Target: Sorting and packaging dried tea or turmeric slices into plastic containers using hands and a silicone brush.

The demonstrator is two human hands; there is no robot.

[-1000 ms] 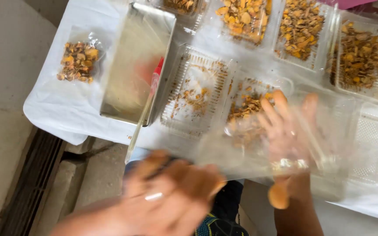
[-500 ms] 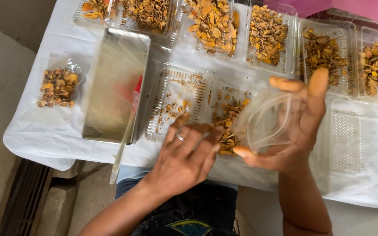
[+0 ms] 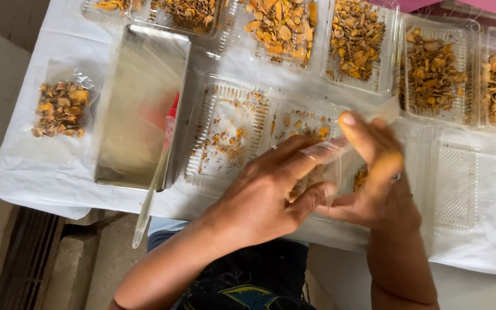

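My left hand point(image 3: 271, 192) and my right hand point(image 3: 377, 181) meet at the table's near edge over a small clear plastic bag point(image 3: 340, 158). Both hands grip the bag, the left fingers pinching its edge and the right fingers spread behind it. Under the hands lies a clear plastic tray point(image 3: 305, 123) with orange dried pieces, partly hidden. To its left another clear tray point(image 3: 228, 135) holds only a few orange crumbs.
A steel tray point(image 3: 139, 109) lies at the left, a long tool with a red tip point(image 3: 159, 166) across its edge. A filled bag of dried pieces point(image 3: 61, 109) sits far left. Several clear trays of dried orange pieces point(image 3: 354, 40) line the back; an empty tray point(image 3: 454, 175) sits right.
My left hand has come up from the near edge to join the right hand on the clear bag. The bag was held open in the right hand alone; now both hands pinch it.
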